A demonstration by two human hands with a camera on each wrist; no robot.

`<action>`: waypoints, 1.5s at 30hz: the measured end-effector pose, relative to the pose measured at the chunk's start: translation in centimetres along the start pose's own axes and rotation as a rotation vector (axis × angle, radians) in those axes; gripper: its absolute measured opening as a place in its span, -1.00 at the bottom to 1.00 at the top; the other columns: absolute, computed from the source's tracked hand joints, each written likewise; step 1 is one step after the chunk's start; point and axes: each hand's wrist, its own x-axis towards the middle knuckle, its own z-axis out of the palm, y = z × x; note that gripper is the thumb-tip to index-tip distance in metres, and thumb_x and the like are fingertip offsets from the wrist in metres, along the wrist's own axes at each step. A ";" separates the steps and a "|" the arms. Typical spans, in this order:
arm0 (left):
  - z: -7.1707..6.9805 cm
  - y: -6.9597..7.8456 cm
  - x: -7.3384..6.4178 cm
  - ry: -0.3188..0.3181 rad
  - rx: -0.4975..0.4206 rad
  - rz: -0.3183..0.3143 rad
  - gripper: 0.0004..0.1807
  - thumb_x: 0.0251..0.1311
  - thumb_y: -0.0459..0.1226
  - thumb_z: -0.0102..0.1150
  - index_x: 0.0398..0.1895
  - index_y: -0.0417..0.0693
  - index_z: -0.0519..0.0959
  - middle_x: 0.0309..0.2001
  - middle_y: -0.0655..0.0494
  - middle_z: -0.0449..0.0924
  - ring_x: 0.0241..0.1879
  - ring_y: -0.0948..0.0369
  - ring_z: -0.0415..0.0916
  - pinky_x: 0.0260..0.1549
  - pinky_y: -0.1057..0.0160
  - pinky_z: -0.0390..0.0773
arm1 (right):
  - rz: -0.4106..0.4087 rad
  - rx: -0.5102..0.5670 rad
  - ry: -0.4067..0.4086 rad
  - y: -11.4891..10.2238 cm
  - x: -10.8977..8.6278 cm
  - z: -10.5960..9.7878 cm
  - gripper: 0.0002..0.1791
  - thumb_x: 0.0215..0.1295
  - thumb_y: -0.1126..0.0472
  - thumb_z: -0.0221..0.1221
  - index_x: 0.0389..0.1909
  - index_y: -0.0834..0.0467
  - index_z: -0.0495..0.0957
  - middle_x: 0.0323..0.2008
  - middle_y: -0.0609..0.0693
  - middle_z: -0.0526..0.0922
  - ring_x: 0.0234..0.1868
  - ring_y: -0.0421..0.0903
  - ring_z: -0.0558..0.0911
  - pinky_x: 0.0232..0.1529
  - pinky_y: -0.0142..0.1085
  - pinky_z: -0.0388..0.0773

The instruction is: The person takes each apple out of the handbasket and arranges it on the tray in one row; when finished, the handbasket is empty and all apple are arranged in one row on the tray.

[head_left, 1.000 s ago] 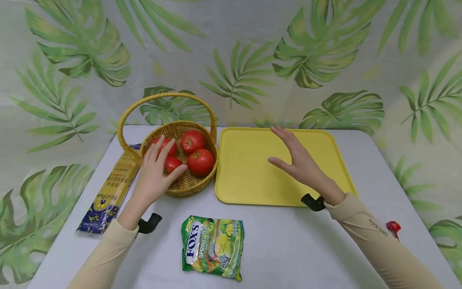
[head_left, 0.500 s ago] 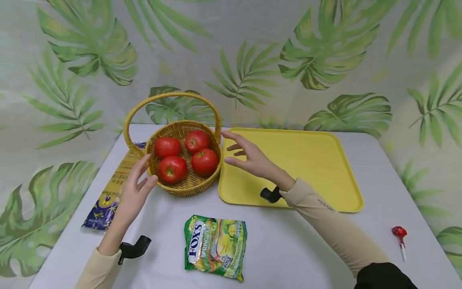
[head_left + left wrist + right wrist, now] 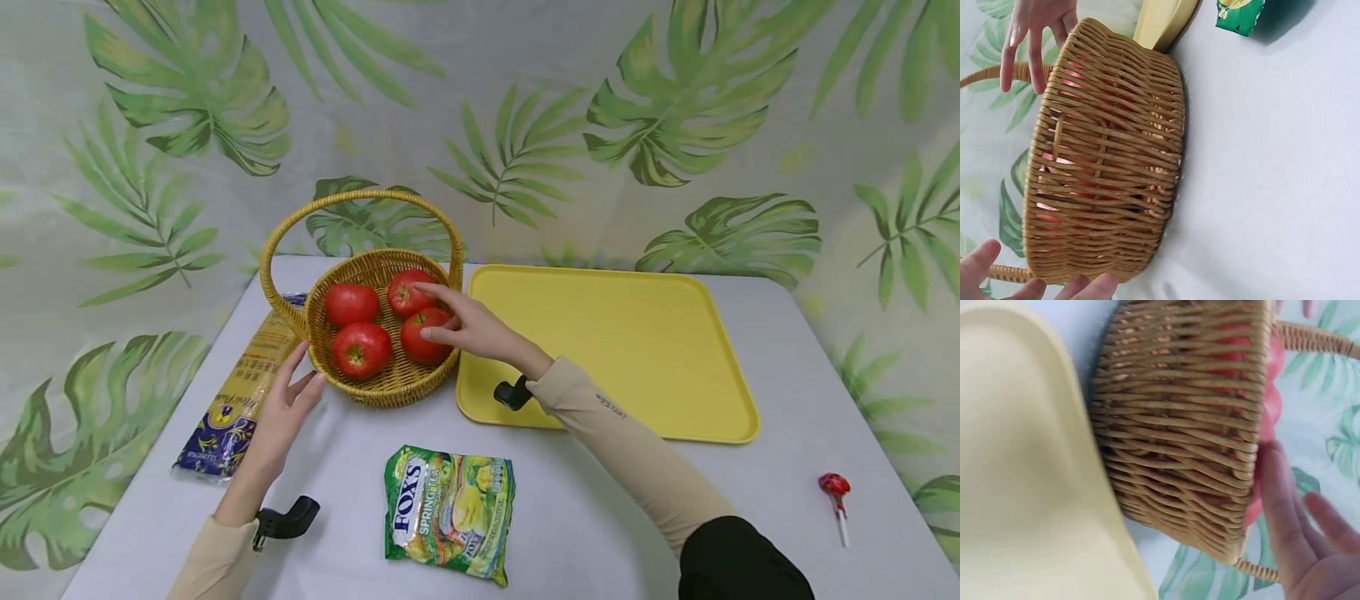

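Observation:
A round wicker basket [image 3: 397,392] with a tall arched handle stands at the back left and holds several red apples [image 3: 362,350]. Over its right side reaches my right hand [image 3: 480,329], thumb and fingers spread across the front right apple [image 3: 422,348]. In the right wrist view, the fingertips of that hand lie right at the rim, against the red of an apple [image 3: 1267,428]. My left hand [image 3: 281,417] is at the basket's front left, fingers extended and holding nothing. The left wrist view has its fingertips [image 3: 1102,287] close beside the woven wall.
A yellow tray [image 3: 607,417] lies right of the basket. Left of it is a spaghetti packet [image 3: 225,408], partly behind the left hand. A green Fox's candy bag [image 3: 450,512] lies at the front middle, a red lollipop [image 3: 835,485] at far right. Leaf-patterned cloth hangs behind.
My right hand has swept left from above the tray to over the basket's right side. My left hand has drawn back from above the apples to the basket's front left.

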 end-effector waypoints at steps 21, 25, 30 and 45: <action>1.6 -1.8 2.3 -0.005 -0.044 -0.091 -0.10 0.33 -0.14 0.13 0.54 0.18 -0.22 0.51 0.00 -0.44 0.39 -0.27 -0.19 0.26 -0.23 0.07 | 0.495 0.181 -0.255 -1.0 4.3 0.0 -0.28 0.36 0.19 0.16 0.46 0.11 0.07 0.30 0.20 0.27 -0.47 0.07 0.66 -0.31 -0.22 0.65; 1.7 -1.7 2.4 -0.005 -0.033 -0.096 -0.10 0.32 -0.13 0.13 0.54 0.21 -0.22 0.51 0.00 -0.44 0.39 -0.27 -0.20 0.26 -0.25 0.06 | 0.561 0.190 -0.265 -1.1 4.9 0.2 -0.26 0.34 0.27 0.16 0.46 0.09 0.06 0.31 0.20 0.21 -0.53 0.03 0.63 -0.35 -0.21 0.65; 1.7 -1.5 2.4 -0.008 -0.030 -0.105 -0.10 0.32 -0.13 0.14 0.54 0.22 -0.23 0.51 0.01 -0.44 0.40 -0.26 -0.20 0.26 -0.26 0.05 | 0.545 0.065 -0.244 -1.3 4.9 0.7 -0.29 0.25 0.31 0.24 0.39 0.08 0.19 0.29 0.22 0.22 -0.56 0.01 0.62 -0.42 -0.25 0.65; 1.7 -1.6 2.5 -0.006 -0.042 -0.114 -0.12 0.33 -0.15 0.13 0.54 0.18 -0.20 0.51 -0.01 -0.43 0.39 -0.28 -0.18 0.27 -0.26 0.04 | 0.174 -0.414 -0.119 -0.9 4.1 1.3 -0.24 0.06 -0.08 0.38 0.31 -0.07 0.37 0.15 0.04 0.44 0.08 -0.05 0.46 0.06 -0.18 0.46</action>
